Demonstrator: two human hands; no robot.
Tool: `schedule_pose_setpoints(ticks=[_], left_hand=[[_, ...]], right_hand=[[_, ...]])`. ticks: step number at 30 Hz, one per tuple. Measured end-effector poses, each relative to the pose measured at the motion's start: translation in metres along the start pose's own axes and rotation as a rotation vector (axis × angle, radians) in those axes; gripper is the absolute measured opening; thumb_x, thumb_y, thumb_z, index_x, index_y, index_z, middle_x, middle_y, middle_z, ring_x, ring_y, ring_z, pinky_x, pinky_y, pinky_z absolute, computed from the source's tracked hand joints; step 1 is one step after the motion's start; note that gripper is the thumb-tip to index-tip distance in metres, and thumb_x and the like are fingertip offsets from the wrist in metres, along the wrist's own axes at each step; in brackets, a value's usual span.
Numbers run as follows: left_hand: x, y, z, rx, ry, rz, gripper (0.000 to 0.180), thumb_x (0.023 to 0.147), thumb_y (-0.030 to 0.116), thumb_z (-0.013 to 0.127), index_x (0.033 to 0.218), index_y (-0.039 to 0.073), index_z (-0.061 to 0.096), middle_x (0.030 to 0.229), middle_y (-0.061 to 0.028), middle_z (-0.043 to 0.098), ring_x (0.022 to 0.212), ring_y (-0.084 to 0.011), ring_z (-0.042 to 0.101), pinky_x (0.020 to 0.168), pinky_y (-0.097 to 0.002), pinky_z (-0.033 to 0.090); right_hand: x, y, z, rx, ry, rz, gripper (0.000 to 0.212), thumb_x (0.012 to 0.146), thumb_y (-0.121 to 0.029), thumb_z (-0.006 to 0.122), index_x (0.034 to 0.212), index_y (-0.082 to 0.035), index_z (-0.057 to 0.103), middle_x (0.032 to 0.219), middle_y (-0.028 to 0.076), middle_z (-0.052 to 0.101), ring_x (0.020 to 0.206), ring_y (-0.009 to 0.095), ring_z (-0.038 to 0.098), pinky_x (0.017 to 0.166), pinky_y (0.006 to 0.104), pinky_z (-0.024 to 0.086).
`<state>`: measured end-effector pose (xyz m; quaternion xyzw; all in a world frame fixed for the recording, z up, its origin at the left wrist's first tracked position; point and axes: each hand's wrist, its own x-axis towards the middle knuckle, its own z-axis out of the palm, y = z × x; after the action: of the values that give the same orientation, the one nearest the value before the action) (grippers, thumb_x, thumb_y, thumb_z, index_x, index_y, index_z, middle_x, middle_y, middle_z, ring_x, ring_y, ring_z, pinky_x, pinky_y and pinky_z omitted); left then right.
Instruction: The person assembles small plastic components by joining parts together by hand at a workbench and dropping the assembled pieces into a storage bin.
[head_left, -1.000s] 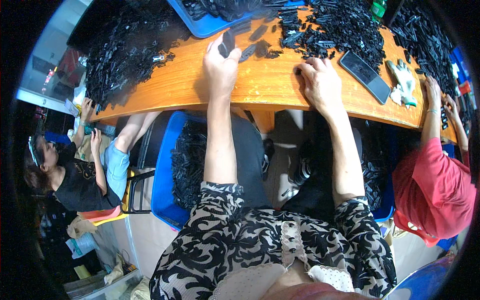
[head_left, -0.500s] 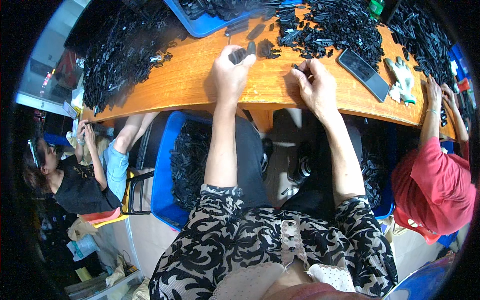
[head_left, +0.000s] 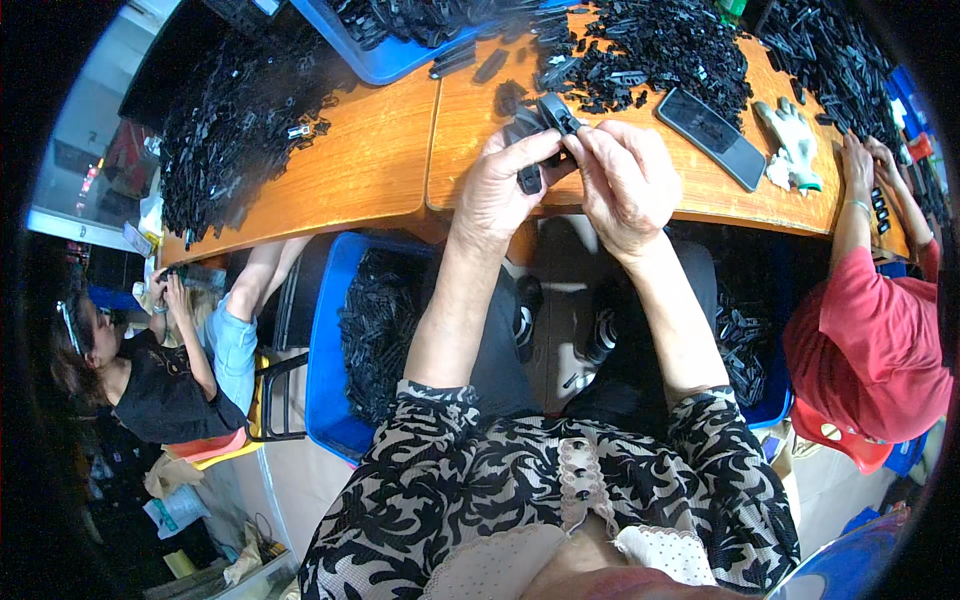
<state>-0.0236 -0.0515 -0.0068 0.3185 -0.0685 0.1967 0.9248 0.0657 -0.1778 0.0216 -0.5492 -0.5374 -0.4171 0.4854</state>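
Note:
Above the table's near edge my two hands meet. My left hand (head_left: 497,190) is closed around black plastic parts (head_left: 543,112), one with a curved, glossy top end that sticks up past the fingers. A darker end of a part shows below the thumb. My right hand (head_left: 632,190) pinches a small black piece (head_left: 572,124) against that part with thumb and forefinger. The piece is mostly hidden by the fingertips, so its exact shape cannot be made out. Just beyond my hands, a few loose dark parts (head_left: 491,66) lie on the wooden table (head_left: 375,150).
Heaps of small black parts (head_left: 670,50) cover the table's far side and its left end (head_left: 225,140). A blue tray (head_left: 385,68), a phone (head_left: 712,138) and a work glove (head_left: 792,143) lie there too. Blue bins (head_left: 325,340) flank my legs. Co-workers sit left (head_left: 160,370) and right (head_left: 870,340).
My hands have come together from apart: the right moved left and the left moved right and slightly down. The small black piece now meets the part in my left hand.

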Motion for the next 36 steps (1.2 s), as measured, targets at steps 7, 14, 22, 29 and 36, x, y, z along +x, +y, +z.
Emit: schedule_pose_setpoints(ticks=[7, 14, 22, 29, 36], left_hand=[[0.0, 0.0, -0.005, 0.066, 0.077, 0.01, 0.026, 0.094, 0.005, 0.065, 0.119, 0.005, 0.061, 0.115, -0.0086, 0.068, 0.106, -0.0186, 0.066, 0.097, -0.0367, 0.054], [-0.002, 0.008, -0.002, 0.123, 0.146, -0.014, 0.021, 0.096, 0.009, 0.064, 0.114, 0.0, 0.064, 0.101, -0.009, 0.071, 0.086, -0.0189, 0.07, 0.076, -0.0309, 0.058], [-0.004, 0.014, 0.0, 0.239, 0.208, -0.137, 0.015, 0.095, 0.017, 0.065, 0.097, 0.002, 0.063, 0.079, -0.006, 0.068, 0.052, -0.0131, 0.06, 0.041, -0.0223, 0.045], [-0.007, 0.022, -0.003, 0.264, 0.158, -0.224, 0.013, 0.094, 0.015, 0.066, 0.097, 0.003, 0.061, 0.076, -0.0046, 0.065, 0.053, -0.0109, 0.059, 0.043, -0.022, 0.044], [-0.015, 0.029, 0.015, 0.66, 0.21, -0.083, 0.017, 0.084, 0.016, 0.074, 0.089, 0.001, 0.069, 0.074, -0.0022, 0.067, 0.058, -0.0064, 0.059, 0.05, -0.0198, 0.042]], right_hand=[[-0.004, 0.0, 0.003, -0.053, -0.034, -0.056, 0.026, 0.073, 0.005, 0.075, 0.099, -0.001, 0.07, 0.091, 0.014, 0.069, 0.075, 0.028, 0.066, 0.063, 0.0347, 0.054], [-0.001, 0.001, -0.001, 0.086, -0.054, 0.085, 0.027, 0.069, 0.008, 0.068, 0.094, -0.003, 0.071, 0.092, 0.013, 0.069, 0.081, 0.029, 0.066, 0.069, 0.0364, 0.054], [0.012, 0.011, -0.012, 0.224, -0.305, 0.02, 0.026, 0.067, 0.003, 0.067, 0.089, -0.009, 0.071, 0.095, 0.005, 0.069, 0.091, 0.029, 0.059, 0.084, 0.0391, 0.048], [0.015, 0.019, -0.014, 0.197, -0.388, -0.07, 0.021, 0.068, -0.01, 0.072, 0.089, -0.009, 0.072, 0.098, 0.004, 0.069, 0.095, 0.029, 0.06, 0.088, 0.0407, 0.049], [-0.005, 0.014, -0.005, 0.419, -0.377, 0.45, 0.029, 0.085, -0.012, 0.07, 0.113, -0.005, 0.07, 0.114, 0.011, 0.07, 0.1, 0.023, 0.066, 0.091, 0.0372, 0.053]])
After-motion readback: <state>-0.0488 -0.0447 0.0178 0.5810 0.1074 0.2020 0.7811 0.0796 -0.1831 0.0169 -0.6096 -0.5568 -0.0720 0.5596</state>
